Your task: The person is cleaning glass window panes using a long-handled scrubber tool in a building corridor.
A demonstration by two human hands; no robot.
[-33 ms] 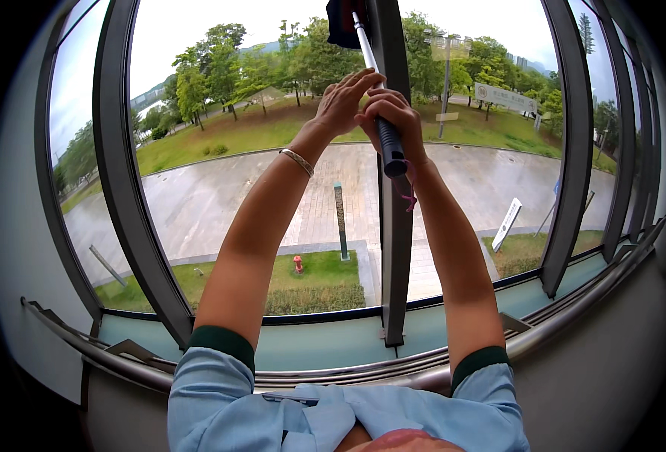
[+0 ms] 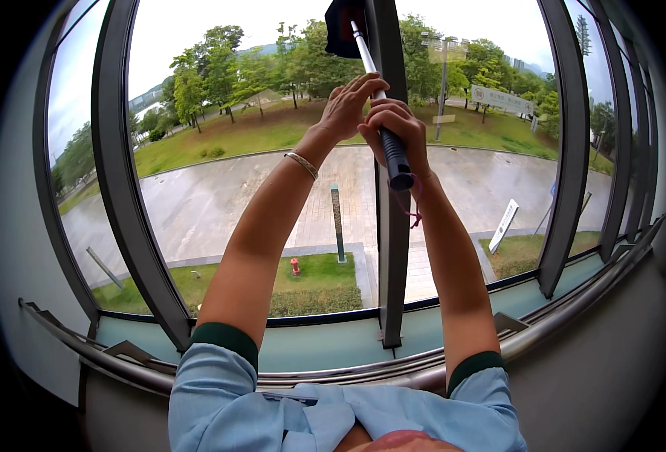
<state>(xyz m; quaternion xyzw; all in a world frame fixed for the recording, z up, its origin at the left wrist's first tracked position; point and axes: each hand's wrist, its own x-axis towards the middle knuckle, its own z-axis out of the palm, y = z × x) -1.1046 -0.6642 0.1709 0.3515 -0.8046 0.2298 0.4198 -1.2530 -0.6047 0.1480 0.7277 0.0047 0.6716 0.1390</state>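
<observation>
Both my arms are raised in front of the window, holding a long-handled mop (image 2: 363, 51). Its pole is silver, with a black ridged grip (image 2: 395, 156) and a pink cord loop (image 2: 416, 215) hanging at the near end. The dark blue head (image 2: 340, 32), with some red on it, is up at the glass beside the central window post, partly cut off by the picture's top. Higher on the pole, my left hand (image 2: 346, 107) is closed around it, a bracelet on that wrist. Just below, my right hand (image 2: 398, 129) wraps the black grip.
Dark vertical posts (image 2: 393, 248) divide the tall panes. A curved metal handrail (image 2: 566, 320) runs along the window's base, in front of a pale green glass strip (image 2: 318, 345). Outside are paving, trees, grass and a red hydrant (image 2: 295, 267).
The mop has come down slightly, so more of its head shows. Its grip end has shifted a little lower and to the right, and both hands still hold it.
</observation>
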